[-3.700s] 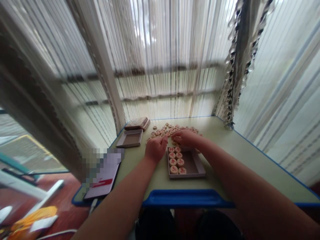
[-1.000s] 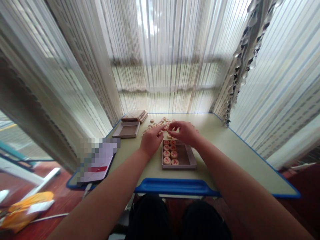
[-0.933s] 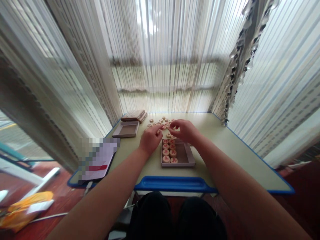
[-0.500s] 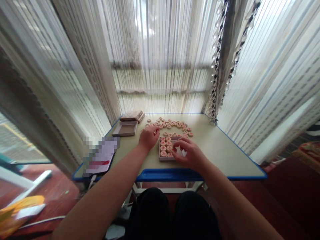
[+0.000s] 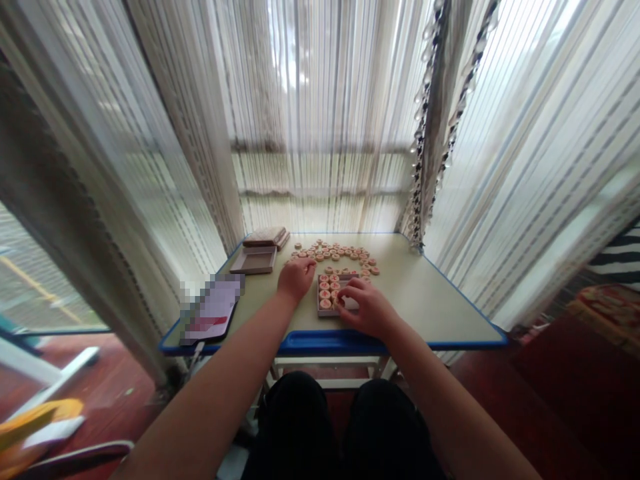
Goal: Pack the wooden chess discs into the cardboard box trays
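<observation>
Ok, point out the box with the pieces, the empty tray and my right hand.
Box [image 5: 324, 314], head view, near left rim.
Empty tray [image 5: 253, 261], head view, bare floor.
Right hand [image 5: 369, 309], head view, its back.

Right hand [image 5: 367, 308] moved from loose pieces [image 5: 340, 254] to tray [image 5: 321, 313]

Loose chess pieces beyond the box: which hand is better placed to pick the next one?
Left, probably. The left hand rests at the near edge of the loose pieces, beside the box; the right hand is over the box, fingers among its pieces.

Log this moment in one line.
left hand: on table beside box | right hand: over boxed pieces | loose pieces: beyond box
</observation>
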`<control>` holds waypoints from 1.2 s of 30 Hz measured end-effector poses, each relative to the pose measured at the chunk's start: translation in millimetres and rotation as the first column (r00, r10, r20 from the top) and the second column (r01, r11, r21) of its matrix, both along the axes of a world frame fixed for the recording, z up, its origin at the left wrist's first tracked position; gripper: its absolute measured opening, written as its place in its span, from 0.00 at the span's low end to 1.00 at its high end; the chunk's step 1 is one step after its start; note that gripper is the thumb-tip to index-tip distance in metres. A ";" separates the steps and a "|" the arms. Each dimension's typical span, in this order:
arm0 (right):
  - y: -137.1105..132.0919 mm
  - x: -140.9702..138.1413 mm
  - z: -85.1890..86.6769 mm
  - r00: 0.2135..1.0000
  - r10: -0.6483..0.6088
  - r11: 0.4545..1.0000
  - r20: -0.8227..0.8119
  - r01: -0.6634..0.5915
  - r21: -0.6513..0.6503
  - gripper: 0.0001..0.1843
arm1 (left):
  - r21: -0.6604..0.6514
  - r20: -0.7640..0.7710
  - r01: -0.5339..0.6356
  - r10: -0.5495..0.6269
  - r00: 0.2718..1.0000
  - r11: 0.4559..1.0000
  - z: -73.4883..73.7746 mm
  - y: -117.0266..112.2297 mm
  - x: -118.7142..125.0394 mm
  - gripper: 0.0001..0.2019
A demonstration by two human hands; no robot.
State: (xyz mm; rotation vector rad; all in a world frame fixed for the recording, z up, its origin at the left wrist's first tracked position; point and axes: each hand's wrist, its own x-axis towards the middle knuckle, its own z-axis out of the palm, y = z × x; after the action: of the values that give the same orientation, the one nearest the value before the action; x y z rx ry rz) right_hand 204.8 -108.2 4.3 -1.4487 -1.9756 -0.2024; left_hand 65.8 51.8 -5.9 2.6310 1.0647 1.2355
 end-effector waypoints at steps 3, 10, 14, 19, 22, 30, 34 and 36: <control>0.9 -1.5 0.8 1.000 -0.020 1.000 0.016 0.020 0.005 0.06 | 0.008 -0.002 -0.007 0.007 1.000 1.000 0.2 0.5 0.8 0.13; 3.3 -1.4 -1.6 1.000 -0.022 1.000 0.022 0.022 0.017 0.07 | 0.013 0.007 -0.023 0.023 1.000 1.000 -0.8 2.1 2.2 0.15; 4.8 -1.3 -4.0 1.000 0.004 1.000 0.027 -0.004 0.030 0.08 | 0.003 0.010 -0.014 0.014 1.000 1.000 -0.1 1.0 1.2 0.13; 4.0 -1.5 -4.1 1.000 0.026 0.999 0.003 -0.026 0.024 0.08 | 0.002 0.016 0.005 -0.005 1.000 1.000 -0.1 0.8 0.2 0.12; 2.7 0.2 -3.5 0.999 0.028 0.999 -0.018 -0.028 0.018 0.09 | 0.012 0.008 -0.001 0.000 1.000 1.000 -0.6 1.6 0.7 0.12; 1.0 3.6 -2.2 0.998 0.011 1.000 -0.062 -0.012 -0.016 0.05 | 0.002 -0.004 0.006 -0.006 1.000 1.000 -0.1 1.3 1.4 0.12; 2.5 2.6 -2.8 0.995 0.048 0.998 -0.082 -0.050 -0.024 0.06 | 0.006 -0.016 -0.007 0.007 1.000 1.000 -0.2 0.9 1.9 0.12; 3.0 2.7 -3.4 0.995 0.054 0.998 -0.079 -0.056 -0.020 0.06 | 0.009 -0.006 -0.012 0.012 1.000 1.000 -0.4 1.1 2.4 0.11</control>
State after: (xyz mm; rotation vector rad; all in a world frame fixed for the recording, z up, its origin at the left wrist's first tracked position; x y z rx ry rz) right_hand 207.6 -105.2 0.9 -1.3930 -1.9566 -0.0983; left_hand 68.2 52.9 -6.4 2.6411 1.0804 1.2381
